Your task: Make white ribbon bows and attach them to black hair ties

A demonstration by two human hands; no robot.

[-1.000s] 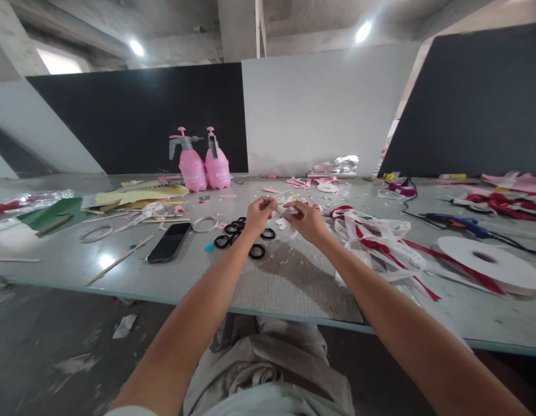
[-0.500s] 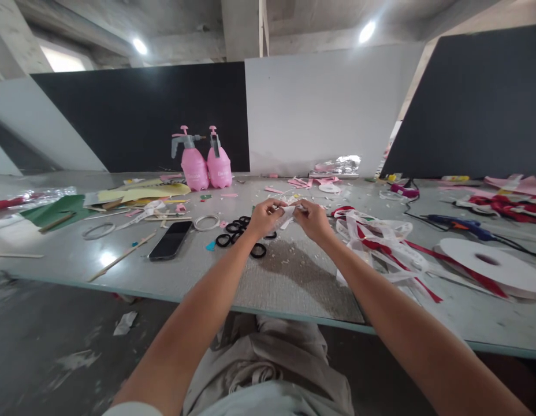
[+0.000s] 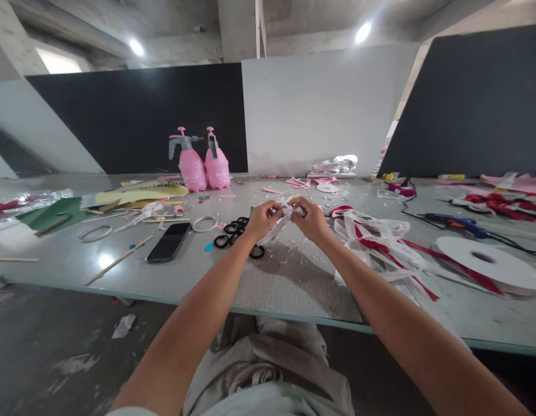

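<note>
Between my two hands, over the middle of the table, is a white ribbon (image 3: 287,212), gathered into a loop or knot whose exact shape is too small to tell. My left hand (image 3: 264,221) pinches its left side, with a strip hanging below the fingers. On the other side my right hand (image 3: 310,218) pinches the ribbon close to the gathered part. Several black rings (image 3: 231,229), like hair ties, lie beside and partly behind my left hand. A tangle of white and red ribbons (image 3: 376,237) spreads right of my right forearm.
A white spool (image 3: 458,254) of red ribbon and a blue glue gun (image 3: 458,222) lie on the right. Leftward are a phone (image 3: 168,242), a clear tape ring (image 3: 205,223), sticks (image 3: 121,260) and coloured paper (image 3: 142,195). Two pink spray bottles (image 3: 192,169) stand at the back.
The white ribbon between my fingers is now bunched together, with a strip hanging below my left hand. My fingers have shifted slightly around it. The view has moved a little.
</note>
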